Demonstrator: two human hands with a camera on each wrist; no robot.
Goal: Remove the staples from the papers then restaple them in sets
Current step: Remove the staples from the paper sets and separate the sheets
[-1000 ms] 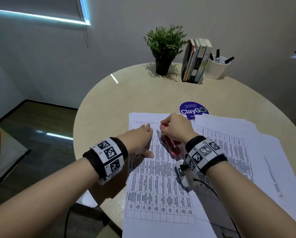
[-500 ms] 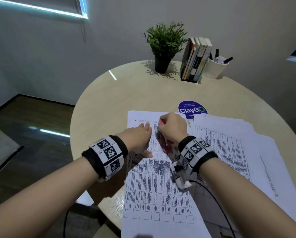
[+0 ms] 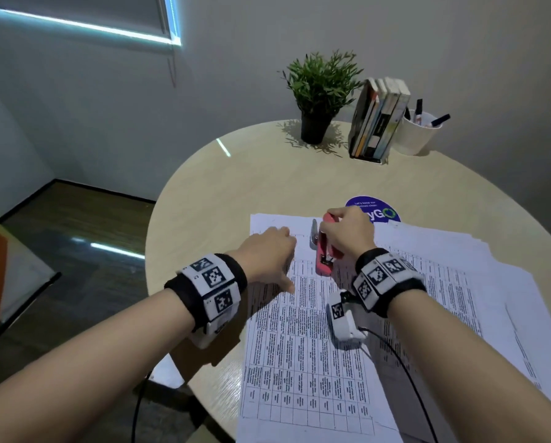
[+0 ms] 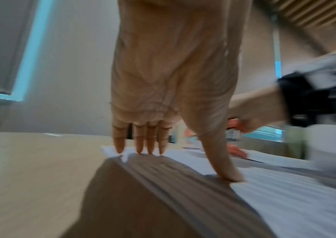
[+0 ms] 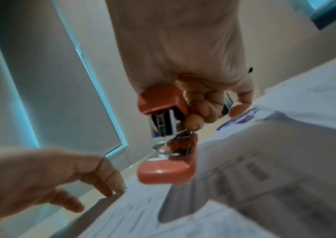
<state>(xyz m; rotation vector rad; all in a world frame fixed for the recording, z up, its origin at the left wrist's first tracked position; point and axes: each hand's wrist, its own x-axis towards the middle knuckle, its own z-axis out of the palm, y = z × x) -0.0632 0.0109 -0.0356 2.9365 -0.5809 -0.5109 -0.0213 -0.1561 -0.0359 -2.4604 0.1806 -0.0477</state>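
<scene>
The left hand point(image 3: 269, 252) lies flat with straight fingers point(image 4: 138, 141) pressing the top left corner of the papers point(image 3: 306, 340) on the counter point(image 3: 236, 187). The right hand point(image 3: 347, 233) grips a red stapler point(image 3: 325, 254), fingers curled round its top arm, lifted over the papers' upper edge; its mouth gapes in the right wrist view. That hand covers much of the stapler from above and half hides a blue sticker point(image 3: 379, 212). No staple can be made out; both wrist views are blurred.
</scene>
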